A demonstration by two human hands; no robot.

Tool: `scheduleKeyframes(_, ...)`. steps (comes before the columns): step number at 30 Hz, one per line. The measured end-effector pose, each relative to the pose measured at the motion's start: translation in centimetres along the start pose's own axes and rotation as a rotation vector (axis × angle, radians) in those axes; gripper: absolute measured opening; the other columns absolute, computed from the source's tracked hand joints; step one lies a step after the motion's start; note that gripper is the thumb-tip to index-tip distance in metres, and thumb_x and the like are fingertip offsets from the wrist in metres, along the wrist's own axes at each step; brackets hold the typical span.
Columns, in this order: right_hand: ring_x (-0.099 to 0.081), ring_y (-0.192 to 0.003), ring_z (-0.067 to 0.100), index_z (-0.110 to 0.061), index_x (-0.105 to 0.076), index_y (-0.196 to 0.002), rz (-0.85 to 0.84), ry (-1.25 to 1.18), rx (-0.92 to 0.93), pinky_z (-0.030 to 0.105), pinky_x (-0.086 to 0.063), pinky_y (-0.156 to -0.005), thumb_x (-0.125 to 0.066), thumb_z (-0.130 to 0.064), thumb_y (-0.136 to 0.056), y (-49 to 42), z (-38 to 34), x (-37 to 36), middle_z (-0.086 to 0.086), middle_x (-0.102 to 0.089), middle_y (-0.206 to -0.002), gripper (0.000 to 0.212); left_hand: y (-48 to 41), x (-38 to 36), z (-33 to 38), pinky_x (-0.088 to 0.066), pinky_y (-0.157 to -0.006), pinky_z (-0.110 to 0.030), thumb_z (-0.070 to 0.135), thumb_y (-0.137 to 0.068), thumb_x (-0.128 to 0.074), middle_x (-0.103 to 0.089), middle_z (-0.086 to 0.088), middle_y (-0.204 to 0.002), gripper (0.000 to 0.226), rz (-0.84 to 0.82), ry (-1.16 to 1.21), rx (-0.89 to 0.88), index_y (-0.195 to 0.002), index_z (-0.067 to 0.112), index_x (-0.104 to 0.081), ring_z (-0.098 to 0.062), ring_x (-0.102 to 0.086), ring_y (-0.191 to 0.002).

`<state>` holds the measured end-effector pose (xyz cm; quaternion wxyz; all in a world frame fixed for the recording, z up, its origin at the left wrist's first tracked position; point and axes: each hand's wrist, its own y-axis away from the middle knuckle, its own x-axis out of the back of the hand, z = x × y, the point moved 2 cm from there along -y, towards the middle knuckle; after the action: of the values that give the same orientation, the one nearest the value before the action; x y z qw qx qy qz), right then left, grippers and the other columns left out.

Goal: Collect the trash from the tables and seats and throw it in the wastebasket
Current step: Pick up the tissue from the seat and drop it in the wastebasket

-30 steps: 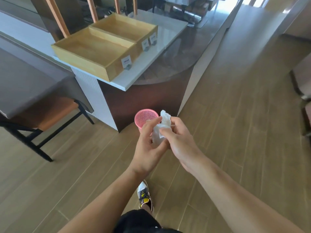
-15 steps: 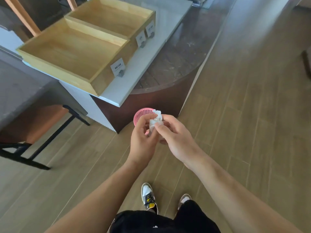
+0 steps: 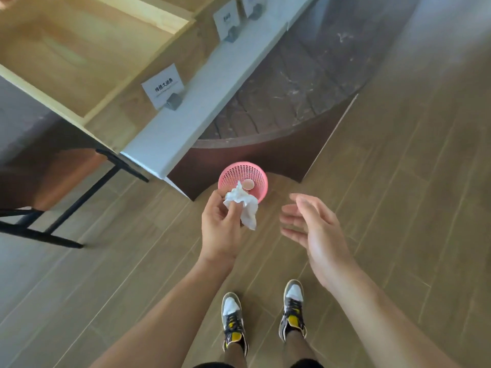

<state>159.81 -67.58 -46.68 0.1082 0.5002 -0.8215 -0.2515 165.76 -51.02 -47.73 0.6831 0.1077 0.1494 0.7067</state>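
Tissue point(image 3: 245, 211) pinched by left hand point(image 3: 218, 229), centre frame: bring it squarely above the basket point(image 3: 233, 176), then release; right hand point(image 3: 318, 237) fingers apart, empty

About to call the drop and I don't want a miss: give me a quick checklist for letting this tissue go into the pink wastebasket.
1. Tissue gripped: ok. The left hand pinches the tissue.
2. Other hand out of the way: ok. The right hand is open, apart from the tissue.
3. Basket upright, mouth unblocked: ok. The wastebasket stands upright beside the counter.
4. Room inside: ok. Only one small round piece shows in it.
5. Tissue squarely over the mouth: cannot tell. It overlaps the near rim, but one view does not show depth.
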Motion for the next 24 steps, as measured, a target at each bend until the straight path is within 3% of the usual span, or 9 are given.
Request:
scheduleKeyframes(3, -0.074, -0.106, 0.021, -0.025, -0.071, -0.119, -0.054, 0.013, -0.045, 0.039, -0.062, -0.088, -0.054, -0.032, -0.109, -4.5, 2.4, 1.1, -0.002, -0.078, -0.105, 0.021, -3.2, -1.8, -2.9, -0.053, -0.065, -0.037, 0.022, -0.083, -0.051, -0.072, -0.004, -0.080, 0.025, 0.059, 0.007, 0.068, -0.099, 0.008, -0.064, -0.017, -0.067, -0.071)
scheduleKeyframes(7, -0.075, -0.104, 0.022, -0.027, -0.075, -0.114, -0.067, -0.004, -0.072, 0.043, -0.061, -0.090, -0.057, -0.033, -0.107, -10.2, 5.7, 2.6, 0.000, -0.077, -0.105, 0.020, -7.5, -4.0, -6.9, -0.054, -0.061, -0.030, 0.019, -0.090, -0.049, -0.079, 0.003, -0.090, 0.024, 0.103, 0.038, 0.128, -0.095, 0.024, -0.072, -0.024, -0.069, -0.086)
scheduleKeyframes(11, -0.076, -0.103, 0.024, -0.023, -0.074, -0.116, -0.037, -0.053, -0.119, 0.046, -0.062, -0.090, -0.060, -0.035, -0.105, -15.5, 9.0, 4.0, 0.008, -0.077, -0.109, 0.022, -11.6, -5.9, -10.8, -0.050, -0.063, -0.030, 0.013, -0.101, -0.042, -0.078, 0.013, -0.086, 0.053, 0.080, 0.019, 0.152, -0.087, 0.048, -0.079, -0.025, -0.063, -0.091)
scheduleKeyframes(13, -0.076, -0.103, 0.024, -0.022, -0.074, -0.117, -0.027, -0.074, -0.135, 0.046, -0.061, -0.091, -0.060, -0.037, -0.105, -18.1, 10.6, 4.4, 0.009, -0.077, -0.110, 0.024, -13.6, -6.6, -12.6, -0.051, -0.064, -0.029, 0.012, -0.104, -0.042, -0.079, 0.011, -0.087, 0.057, 0.095, 0.029, 0.185, -0.085, 0.050, -0.079, -0.022, -0.066, -0.091)
scheduleKeyframes(17, -0.074, -0.109, 0.026, -0.023, -0.073, -0.120, -0.031, -0.101, -0.156, 0.047, -0.060, -0.095, -0.061, -0.045, -0.103, -23.5, 13.6, 4.4, 0.009, -0.077, -0.111, 0.030, -17.8, -7.2, -16.6, -0.055, -0.070, -0.029, 0.012, -0.106, -0.043, -0.081, 0.006, -0.095, 0.044, 0.174, 0.097, 0.274, -0.090, 0.029, -0.080, -0.020, -0.076, -0.098)
scheduleKeyframes(21, -0.076, -0.106, 0.019, -0.027, -0.071, -0.123, -0.037, -0.105, -0.176, 0.042, -0.058, -0.092, -0.062, -0.062, -0.084, -28.3, 16.1, 3.2, 0.001, -0.080, -0.106, 0.053, -21.2, -7.1, -20.4, -0.059, -0.066, -0.027, 0.008, -0.107, -0.040, -0.080, -0.001, -0.094, 0.030, 0.235, 0.225, 0.372, -0.104, 0.016, -0.069, -0.015, -0.078, -0.082)
scheduleKeyframes(24, -0.077, -0.103, 0.014, -0.031, -0.070, -0.121, -0.049, -0.097, -0.186, 0.039, -0.057, -0.091, -0.058, -0.068, -0.082, -31.1, 17.6, 2.0, -0.005, -0.081, -0.103, 0.055, -22.8, -6.7, -22.3, -0.061, -0.065, -0.027, 0.005, -0.106, -0.038, -0.077, -0.011, -0.103, 0.027, 0.264, 0.317, 0.439, -0.108, 0.011, -0.065, -0.017, -0.077, -0.082)
